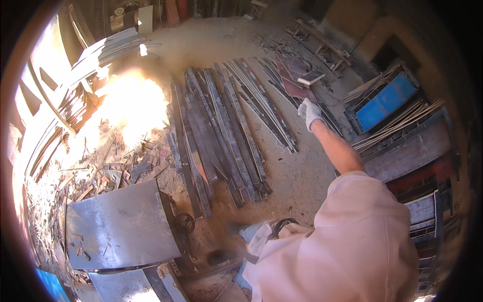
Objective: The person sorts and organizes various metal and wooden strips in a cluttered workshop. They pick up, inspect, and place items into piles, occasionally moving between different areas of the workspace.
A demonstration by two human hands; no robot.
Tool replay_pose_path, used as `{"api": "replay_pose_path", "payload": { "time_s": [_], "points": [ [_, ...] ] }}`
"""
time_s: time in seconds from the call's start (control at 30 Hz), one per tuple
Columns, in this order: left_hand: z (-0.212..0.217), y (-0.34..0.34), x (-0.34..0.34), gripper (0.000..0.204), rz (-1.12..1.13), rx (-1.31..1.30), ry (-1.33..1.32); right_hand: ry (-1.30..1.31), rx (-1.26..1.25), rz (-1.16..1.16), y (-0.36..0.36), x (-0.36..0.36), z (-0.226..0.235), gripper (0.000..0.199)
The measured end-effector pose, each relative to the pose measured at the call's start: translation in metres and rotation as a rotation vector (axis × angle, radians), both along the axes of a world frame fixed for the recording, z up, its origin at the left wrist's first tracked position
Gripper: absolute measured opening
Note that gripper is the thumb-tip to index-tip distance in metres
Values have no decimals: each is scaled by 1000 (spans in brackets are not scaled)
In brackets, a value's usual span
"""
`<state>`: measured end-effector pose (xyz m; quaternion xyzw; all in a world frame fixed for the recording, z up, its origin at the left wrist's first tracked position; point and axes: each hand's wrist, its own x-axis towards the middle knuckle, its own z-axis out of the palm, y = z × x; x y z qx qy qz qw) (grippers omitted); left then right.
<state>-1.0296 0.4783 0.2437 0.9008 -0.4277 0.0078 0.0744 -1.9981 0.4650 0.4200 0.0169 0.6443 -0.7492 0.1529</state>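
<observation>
My right hand (310, 114), in a white work glove, reaches far out at the right of centre with the arm stretched forward. Its fingers look curled. Just beyond them is the lower end of a reddish-brown board (293, 79); I cannot tell if the hand touches or grips it. A small pale block-like piece (311, 79) appears over that board's right edge. Nearby on the floor lie long, narrow dark strips (264, 108). My left hand is out of the picture.
A metal-topped machine table (118, 226) with a handwheel (184, 223) stands at lower left, before a scrap heap (113, 173). Long planks (221, 128) lie mid-floor. On the right are stacked panels (412, 153) and a blue board (386, 103). A wooden bench (324, 48) stands farther back.
</observation>
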Motion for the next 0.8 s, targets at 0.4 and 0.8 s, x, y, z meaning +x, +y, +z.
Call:
{"api": "replay_pose_path", "payload": {
  "time_s": [0.4,0.8],
  "points": [
    [10,109,-135,50,-26,-215,120,591,559,2110,-141,573,-137,65],
    [22,122,-172,77,62,-83,120,1081,607,2269,-215,564,-155,56]
  ]
}}
